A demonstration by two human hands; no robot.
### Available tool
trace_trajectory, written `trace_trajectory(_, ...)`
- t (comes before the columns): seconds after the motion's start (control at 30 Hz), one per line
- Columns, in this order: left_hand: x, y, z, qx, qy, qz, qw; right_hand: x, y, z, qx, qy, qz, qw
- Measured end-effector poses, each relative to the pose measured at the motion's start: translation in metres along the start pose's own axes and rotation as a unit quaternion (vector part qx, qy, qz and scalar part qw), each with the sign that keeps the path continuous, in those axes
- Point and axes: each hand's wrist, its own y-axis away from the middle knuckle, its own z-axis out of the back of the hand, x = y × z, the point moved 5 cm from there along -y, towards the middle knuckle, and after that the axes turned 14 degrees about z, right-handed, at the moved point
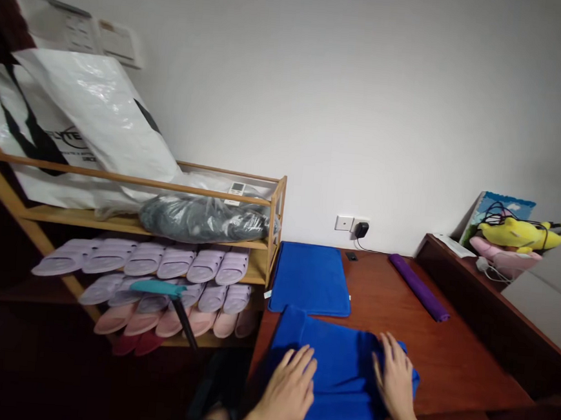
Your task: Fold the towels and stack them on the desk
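Observation:
A blue cloth (336, 363), partly rumpled and folded, lies over the near part of the wooden table and hangs toward its front edge. My left hand (290, 385) rests on the cloth's left side, fingers stretched out and slightly apart. On the right side of the cloth lies my right hand (394, 371), its fingers spread flat on the fabric, thumb pointing inward. Just beyond the cloth is a flat blue mat (311, 280) with rounded corners and small white tags at its edges.
A rolled purple cloth (420, 289) lies on the table (457, 366) at right. A wooden rack (274, 229) with several rows of slippers (169, 263) borders the left side. A raised ledge (487, 297) carries a yellow plush toy (516, 235). A black charger (361, 229) is plugged into the wall.

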Motion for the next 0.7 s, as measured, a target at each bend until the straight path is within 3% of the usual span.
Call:
trace_trajectory(0.1, 0.006, -0.010, -0.030, 0.011, -0.013, 0.056, 0.998, 0.020, 0.007, -0.017, 0.060, -0.044, 0.062, 0.995)
trace_trajectory(0.23, 0.040, -0.002, -0.046, 0.029, -0.028, 0.107, 0.993, 0.004, 0.019, -0.033, 0.121, -0.076, 0.048, 0.989)
trace_trajectory(0.33, 0.057, 0.018, -0.042, 0.026, -0.017, 0.109, 0.994, -0.017, 0.024, -0.032, 0.132, -0.088, 0.058, 0.986)
trace_trajectory(0.43, 0.069, 0.032, -0.032, 0.020, 0.017, 0.164, 0.986, -0.035, 0.026, -0.028, 0.152, -0.113, 0.077, 0.979)
trace_trajectory(0.57, 0.092, 0.034, -0.020, 0.017, 0.082, 0.262, 0.961, -0.065, 0.032, -0.025, 0.188, -0.138, 0.077, 0.969)
trace_trajectory(0.7, 0.108, 0.036, -0.009, 0.008, 0.102, 0.304, 0.947, -0.097, 0.035, -0.023, 0.200, -0.145, 0.055, 0.967)
